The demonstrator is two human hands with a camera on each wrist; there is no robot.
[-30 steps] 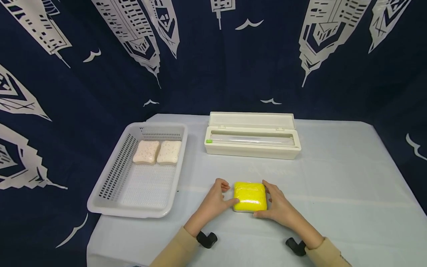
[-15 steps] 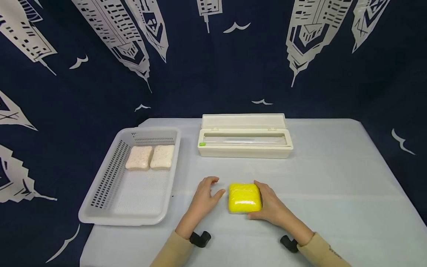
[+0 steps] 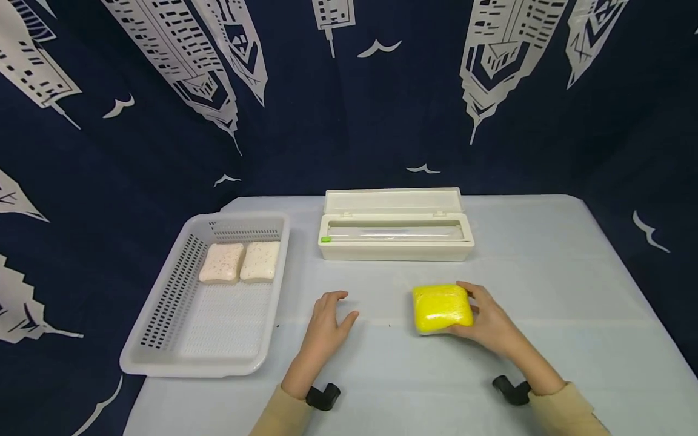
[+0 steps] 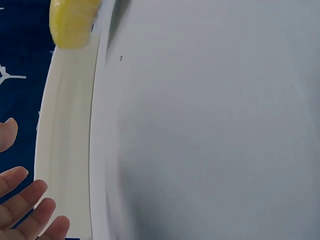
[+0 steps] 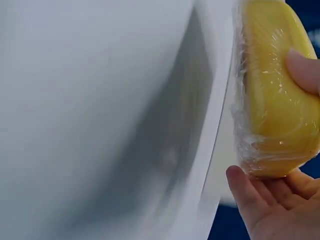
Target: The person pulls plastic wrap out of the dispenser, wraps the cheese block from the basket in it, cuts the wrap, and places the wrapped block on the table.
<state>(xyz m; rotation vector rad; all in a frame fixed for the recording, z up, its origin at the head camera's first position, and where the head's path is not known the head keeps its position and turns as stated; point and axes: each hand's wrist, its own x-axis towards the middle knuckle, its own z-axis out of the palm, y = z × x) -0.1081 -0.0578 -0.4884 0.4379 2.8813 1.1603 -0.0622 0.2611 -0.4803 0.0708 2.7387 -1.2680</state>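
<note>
table (image 3: 376, 381): white-topped | left: white perforated basket (image 3: 223, 330) | far middle: long cream box (image 3: 398, 251), lid up

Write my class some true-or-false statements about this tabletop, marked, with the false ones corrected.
1. The right hand holds the yellow block. True.
2. Both hands hold the yellow block. False: the left hand holds nothing.
3. Two pale blocks lie in the white basket. True.
4. The yellow block is bare. False: clear film wraps it.
5. The lid of the cream box is open. True.
6. The white basket stands right of the cream box. False: it stands left.
</note>
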